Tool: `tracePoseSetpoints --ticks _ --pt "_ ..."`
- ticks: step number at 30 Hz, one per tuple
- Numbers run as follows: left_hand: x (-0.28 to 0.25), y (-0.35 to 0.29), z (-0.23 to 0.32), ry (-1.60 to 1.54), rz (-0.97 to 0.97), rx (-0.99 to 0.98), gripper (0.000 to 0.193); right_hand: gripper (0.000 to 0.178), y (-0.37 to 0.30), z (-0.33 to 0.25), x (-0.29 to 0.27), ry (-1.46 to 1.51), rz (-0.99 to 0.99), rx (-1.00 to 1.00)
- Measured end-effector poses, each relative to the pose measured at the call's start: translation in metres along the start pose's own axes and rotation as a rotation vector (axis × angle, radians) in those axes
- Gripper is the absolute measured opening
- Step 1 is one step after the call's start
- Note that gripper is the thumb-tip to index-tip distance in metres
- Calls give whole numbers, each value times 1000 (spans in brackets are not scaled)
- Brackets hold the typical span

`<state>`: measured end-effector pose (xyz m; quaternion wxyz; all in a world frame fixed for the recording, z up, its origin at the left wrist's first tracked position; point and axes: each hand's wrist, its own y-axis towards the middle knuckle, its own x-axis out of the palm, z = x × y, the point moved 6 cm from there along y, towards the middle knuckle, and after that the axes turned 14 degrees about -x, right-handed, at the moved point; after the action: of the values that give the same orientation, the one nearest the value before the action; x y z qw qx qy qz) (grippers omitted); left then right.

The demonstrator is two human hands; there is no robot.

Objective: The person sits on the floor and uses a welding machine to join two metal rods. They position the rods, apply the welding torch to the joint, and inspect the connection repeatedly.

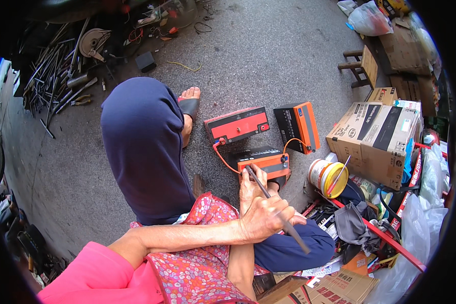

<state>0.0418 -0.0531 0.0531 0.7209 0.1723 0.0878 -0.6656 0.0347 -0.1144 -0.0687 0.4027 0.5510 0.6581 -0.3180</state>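
My left hand is closed around a long dark metal rod-like tool, whose kind I cannot make out. The tool slants up to the orange-topped near battery, by its left terminal. My right hand, partly behind the left, has its fingers closed around the tool's upper end beside that terminal. A red cable links this battery to a red-topped black battery behind it. An orange wire runs from its right end to another orange-topped battery.
Metal bars and scrap lie at the far left. On the right are cardboard boxes, a wooden stool, a yellow-lidded tub and a red-framed heap of bags. My left knee stands left of the batteries.
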Motion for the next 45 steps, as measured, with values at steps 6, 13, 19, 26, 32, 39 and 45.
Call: tracePoseSetpoints --ticks 6,13,19,26,32,39,45 --pt "-6 0 20 -73 -51 43 40 26 -9 36 10 215 160 227" --pt "-17 3 38 -97 -65 19 43 23 -17 59 38 344 189 327" --pt "-23 0 46 -135 -64 35 43 21 -29 83 54 549 245 367" --pt "-41 9 36 -52 25 -23 41 24 -28 76 44 465 147 378" --pt "-50 14 24 58 89 15 42 26 -23 50 23 225 109 272" --pt "-50 13 11 102 129 35 41 30 -24 38 9 136 81 296" --pt "-59 13 5 111 77 28 40 31 -32 55 -21 736 484 462"
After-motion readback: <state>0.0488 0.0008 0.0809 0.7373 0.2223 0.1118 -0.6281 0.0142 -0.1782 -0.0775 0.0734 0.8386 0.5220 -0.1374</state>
